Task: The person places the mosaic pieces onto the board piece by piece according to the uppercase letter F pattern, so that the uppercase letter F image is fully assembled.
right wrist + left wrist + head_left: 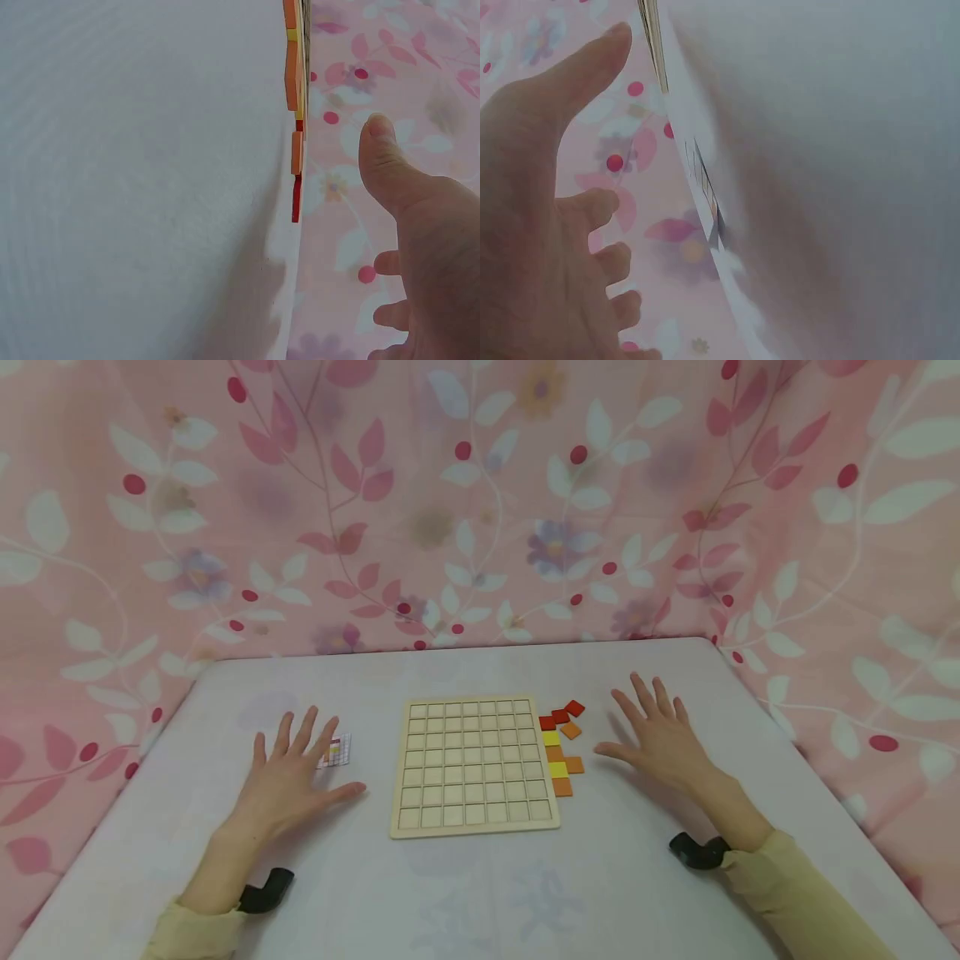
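Note:
A square wooden grid board [476, 767] lies on the table, its cells bare. Along its right edge lie several small square tiles: red tiles [561, 717], yellow tiles [558, 769] and orange tiles [562, 787]. My left hand [288, 781] is spread left of the board, over a small card with a printed grid [341, 750] that its fingers partly cover in the head view. To the right of the tiles, my right hand [663, 743] hovers with fingers spread. Neither hand holds anything. In the right wrist view the orange tiles [292, 75] show edge-on.
A white cloth covers the table [480, 893]. Behind and at both sides hangs a pink floral curtain [420, 527]. Black wrist devices sit at the left wrist [267, 891] and right wrist [699, 852], beside pale yellow sleeves.

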Tool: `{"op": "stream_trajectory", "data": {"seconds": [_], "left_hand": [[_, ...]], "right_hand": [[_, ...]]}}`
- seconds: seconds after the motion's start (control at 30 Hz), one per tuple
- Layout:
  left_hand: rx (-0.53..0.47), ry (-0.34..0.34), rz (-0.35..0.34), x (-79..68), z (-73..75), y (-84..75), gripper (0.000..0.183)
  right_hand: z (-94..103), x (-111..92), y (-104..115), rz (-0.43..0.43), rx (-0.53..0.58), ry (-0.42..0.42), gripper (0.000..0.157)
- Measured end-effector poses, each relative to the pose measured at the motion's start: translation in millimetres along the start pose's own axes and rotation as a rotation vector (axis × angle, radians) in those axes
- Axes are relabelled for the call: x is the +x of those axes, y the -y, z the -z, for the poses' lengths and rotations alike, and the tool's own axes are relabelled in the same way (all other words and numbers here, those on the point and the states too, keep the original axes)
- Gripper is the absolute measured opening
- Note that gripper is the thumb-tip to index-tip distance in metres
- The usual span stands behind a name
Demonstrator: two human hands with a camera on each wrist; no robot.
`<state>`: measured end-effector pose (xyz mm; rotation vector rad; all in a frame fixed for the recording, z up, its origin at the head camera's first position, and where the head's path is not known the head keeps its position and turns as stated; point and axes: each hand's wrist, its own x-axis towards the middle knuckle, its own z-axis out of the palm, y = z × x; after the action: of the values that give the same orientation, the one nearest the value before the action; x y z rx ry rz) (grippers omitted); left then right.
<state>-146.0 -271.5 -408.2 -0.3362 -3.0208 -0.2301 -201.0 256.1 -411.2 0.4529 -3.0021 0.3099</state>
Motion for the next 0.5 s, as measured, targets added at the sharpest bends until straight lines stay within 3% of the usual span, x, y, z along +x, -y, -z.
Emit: {"op": "stream_trajectory", "data": {"seconds": [0.23, 0.5], "left_hand": [[-0.115, 0.123, -0.045, 1.8, -5.8, -16.7, 0.115], [-0.388, 0.251, -0.111, -0.2, -14.0, -33.8, 0.113]], "right_hand": [[-11.3, 13, 2, 0.052, 0.125, -0.055, 0.087], [-24.1, 32, 5, 0.027, 0.338, -0.106, 0.06]]}}
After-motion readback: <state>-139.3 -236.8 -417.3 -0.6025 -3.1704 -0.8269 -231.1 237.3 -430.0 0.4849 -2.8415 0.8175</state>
